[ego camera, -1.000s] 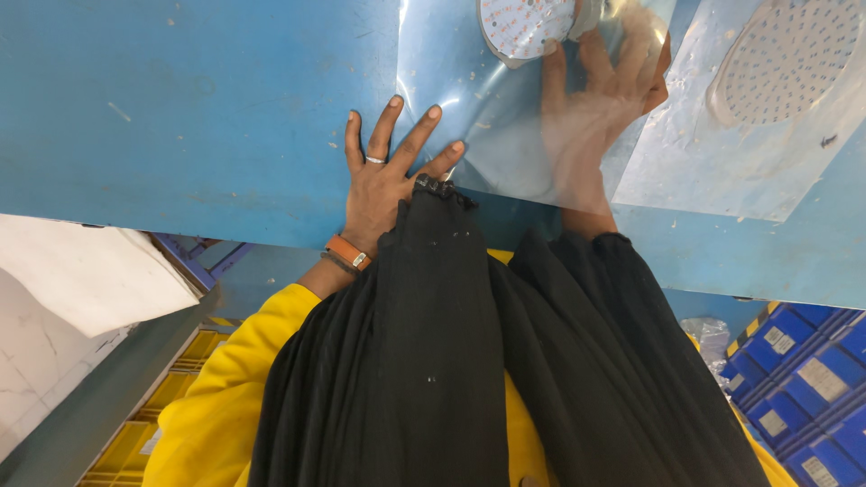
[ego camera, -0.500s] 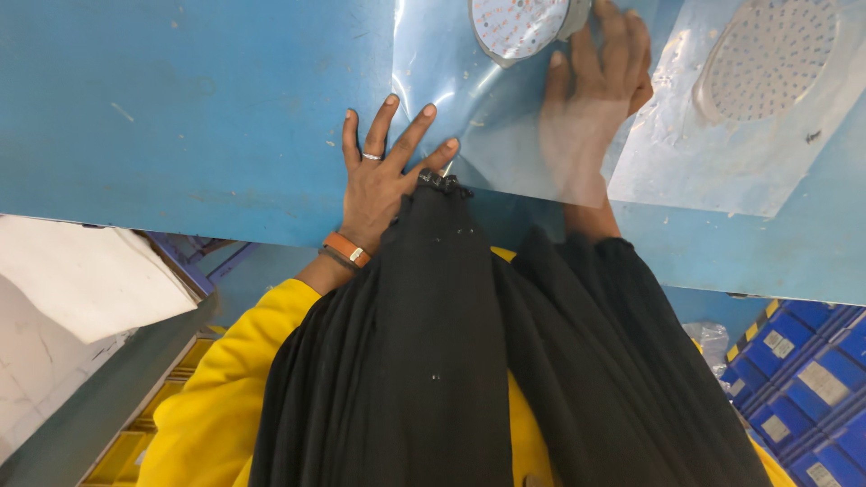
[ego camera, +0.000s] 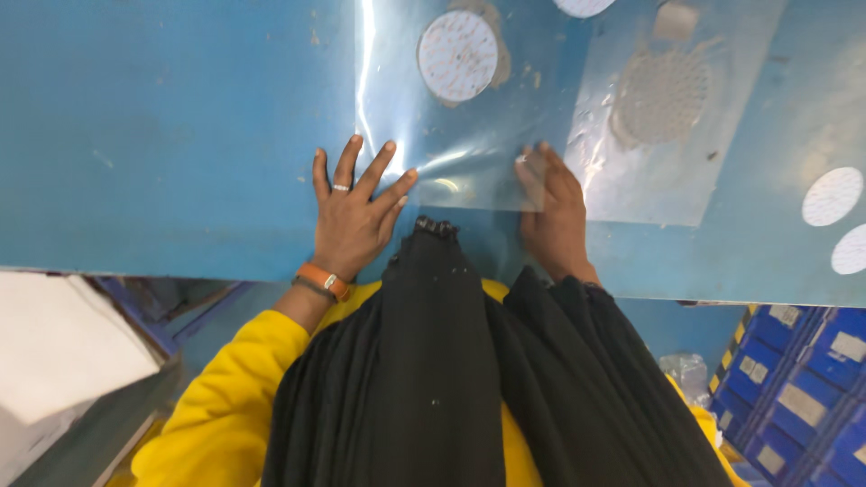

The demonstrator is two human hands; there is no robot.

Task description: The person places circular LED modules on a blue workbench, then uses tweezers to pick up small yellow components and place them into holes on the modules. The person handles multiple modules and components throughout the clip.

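A blue table carries a clear plastic sheet at its near edge, with a second sheet just beside it and white perforated discs scattered about. The left hand lies flat, fingers spread, on the sheet's corner; the right hand presses its other corner, gripping nothing

Right hand: dropped back from the round white perforated disc to the near edge of the clear plastic sheet, fingers flat.
Disc: now lies free, well beyond the fingertips.
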